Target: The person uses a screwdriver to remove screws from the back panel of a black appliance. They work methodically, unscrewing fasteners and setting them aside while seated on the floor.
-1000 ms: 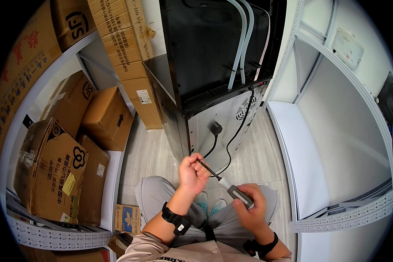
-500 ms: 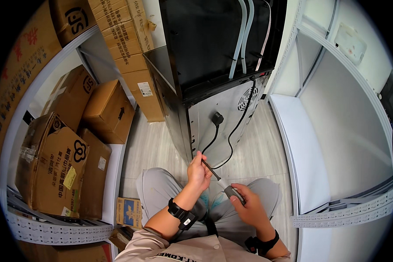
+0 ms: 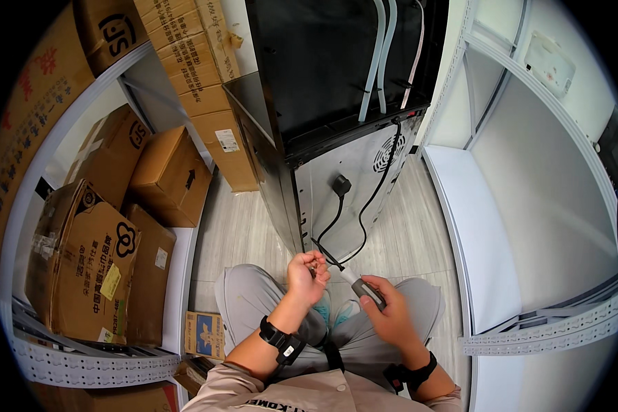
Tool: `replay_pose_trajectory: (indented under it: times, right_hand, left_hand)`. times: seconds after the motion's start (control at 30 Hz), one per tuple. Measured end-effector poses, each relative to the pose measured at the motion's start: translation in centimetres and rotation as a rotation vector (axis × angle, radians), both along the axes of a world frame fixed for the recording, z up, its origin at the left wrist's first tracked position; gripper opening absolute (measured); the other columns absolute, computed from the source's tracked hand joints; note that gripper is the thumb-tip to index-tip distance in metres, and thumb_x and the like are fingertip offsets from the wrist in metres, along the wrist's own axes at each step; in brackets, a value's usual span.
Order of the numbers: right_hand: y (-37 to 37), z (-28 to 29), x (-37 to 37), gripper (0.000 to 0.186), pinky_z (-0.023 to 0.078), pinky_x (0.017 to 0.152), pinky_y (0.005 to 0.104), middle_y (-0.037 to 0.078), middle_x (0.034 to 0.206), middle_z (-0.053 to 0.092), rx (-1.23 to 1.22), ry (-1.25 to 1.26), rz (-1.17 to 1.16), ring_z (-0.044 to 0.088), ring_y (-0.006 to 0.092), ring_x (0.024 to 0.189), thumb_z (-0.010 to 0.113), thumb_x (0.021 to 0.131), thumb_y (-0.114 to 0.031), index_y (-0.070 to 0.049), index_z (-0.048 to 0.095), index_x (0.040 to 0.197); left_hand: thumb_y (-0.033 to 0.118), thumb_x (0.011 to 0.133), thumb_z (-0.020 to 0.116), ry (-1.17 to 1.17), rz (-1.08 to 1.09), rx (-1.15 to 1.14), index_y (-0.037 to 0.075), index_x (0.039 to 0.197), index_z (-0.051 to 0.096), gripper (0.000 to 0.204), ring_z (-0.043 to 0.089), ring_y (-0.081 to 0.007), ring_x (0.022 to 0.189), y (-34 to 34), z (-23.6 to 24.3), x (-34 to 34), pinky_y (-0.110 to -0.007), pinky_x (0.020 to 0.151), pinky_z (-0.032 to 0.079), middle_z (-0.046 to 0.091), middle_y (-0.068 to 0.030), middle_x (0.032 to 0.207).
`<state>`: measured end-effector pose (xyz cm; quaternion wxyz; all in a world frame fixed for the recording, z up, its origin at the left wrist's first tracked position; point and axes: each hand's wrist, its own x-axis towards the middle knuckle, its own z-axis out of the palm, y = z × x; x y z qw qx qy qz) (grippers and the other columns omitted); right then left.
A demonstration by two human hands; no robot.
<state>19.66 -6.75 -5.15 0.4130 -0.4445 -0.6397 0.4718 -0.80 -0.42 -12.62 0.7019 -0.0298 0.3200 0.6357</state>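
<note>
My right hand (image 3: 390, 312) is wrapped round the grey handle of a screwdriver (image 3: 368, 294). The tool's long dark shaft points up and to the left, toward the lower back of a tall black appliance (image 3: 343, 75). Beside the shaft, my left hand (image 3: 308, 277) has its fingers curled in; whatever they may hold is too small or hidden to make out. A black power cord (image 3: 365, 220) hangs down the appliance's grey rear panel (image 3: 323, 175) and loops near the screwdriver tip. Its plug (image 3: 341, 184) rests against that panel.
Left of me, a metal shelf (image 3: 96, 367) holds several cardboard boxes (image 3: 93, 268). A tall carton (image 3: 209, 123) stands next to the appliance. White shelving (image 3: 474, 233) runs along my right. A small box (image 3: 204, 334) lies on the floor by my left knee.
My left hand has left the front end of the screwdriver shaft and moved down toward me, its fingers now curled. The right hand still holds the screwdriver, moved only slightly.
</note>
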Motion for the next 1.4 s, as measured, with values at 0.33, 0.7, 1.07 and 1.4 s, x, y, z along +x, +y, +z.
replay_pose_trajectory:
  times: [0.33, 0.7, 1.07, 1.4]
  right_hand:
    - [0.9, -2.6, -1.1, 0.034, 0.049, 0.086, 0.0317, 0.016, 0.108, 0.066, -0.001, 0.012, -0.001, 0.064, 0.0209, 0.098, 0.062, 0.090, -0.009, 0.003, 0.057, 0.121]
    - [1.4, -2.8, -2.3, 0.032, 0.048, 0.080, 0.0279, 0.011, 0.103, 0.066, 0.009, 0.072, -0.008, 0.060, 0.0137, 0.091, 0.060, 0.093, -0.010, 0.002, 0.056, 0.122]
    - [1.3, -4.3, -2.3, 0.031, 0.046, 0.085, 0.0268, 0.009, 0.108, 0.065, -0.172, 0.224, 0.005, 0.058, 0.0126, 0.098, 0.058, 0.095, -0.008, 0.003, 0.055, 0.124]
    - [2.1, -2.6, -1.8, 0.034, 0.034, 0.043, 0.0228, 0.017, 0.098, 0.066, -0.646, 0.509, 0.123, 0.042, 0.0084, 0.049, 0.046, 0.101, -0.020, -0.004, 0.047, 0.131]
  left_hand:
    - [0.040, 0.097, 0.051, 0.033, -0.128, 0.071, 0.008, 0.082, 0.062, 0.037, 0.028, -0.0087, 0.048, -1.3, 0.3, 0.5, -0.024, 0.045, 0.023, 0.029, 0.0053, 0.055]
    - [0.028, 0.099, 0.059, 0.334, 0.034, 0.086, 0.003, 0.103, 0.065, 0.027, 0.025, -0.0044, 0.047, -1.2, 1.9, 1.6, -0.023, 0.043, 0.022, 0.029, 0.0090, 0.056]
    - [0.029, 0.097, 0.062, 0.391, 0.038, 0.090, 0.003, 0.100, 0.066, 0.026, 0.025, -0.0037, 0.047, -1.0, 1.1, 1.6, -0.022, 0.044, 0.022, 0.032, 0.0093, 0.056]
    - [0.028, 0.096, 0.063, 0.396, 0.052, 0.081, 0.002, 0.097, 0.064, 0.026, 0.025, -0.0036, 0.047, -0.8, 1.5, 1.6, -0.023, 0.043, 0.021, 0.032, 0.0089, 0.056]
